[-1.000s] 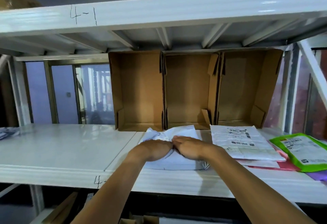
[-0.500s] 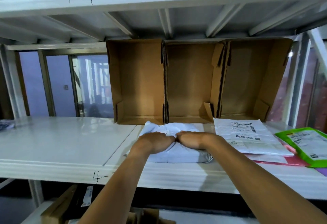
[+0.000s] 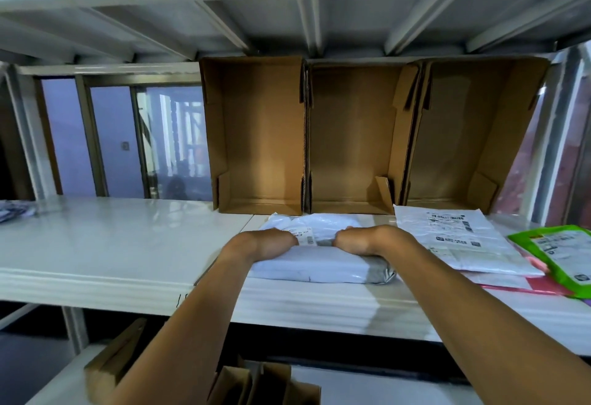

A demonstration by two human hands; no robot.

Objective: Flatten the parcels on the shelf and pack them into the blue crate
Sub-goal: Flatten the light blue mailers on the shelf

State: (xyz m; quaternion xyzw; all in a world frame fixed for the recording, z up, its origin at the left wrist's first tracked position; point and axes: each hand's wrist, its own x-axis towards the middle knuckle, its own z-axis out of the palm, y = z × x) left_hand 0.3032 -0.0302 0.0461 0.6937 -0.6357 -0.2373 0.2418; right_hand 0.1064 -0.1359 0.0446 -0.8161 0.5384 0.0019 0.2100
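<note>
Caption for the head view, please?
Left hand and right hand press a white parcel on the shelf before cardboard boxes.

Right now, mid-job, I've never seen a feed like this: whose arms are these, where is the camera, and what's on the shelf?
There is no machine here: a person works with bare hands, and the only picture comes from a camera on their head, looking forward and down. The left hand and right hand rest on a puffy white parcel at the front of the white shelf. Seen from behind, I cannot tell whether they grip it or press it. To the right lie a flat white parcel and a green parcel; behind stand three open cardboard boxes. No blue crate is in view.
</note>
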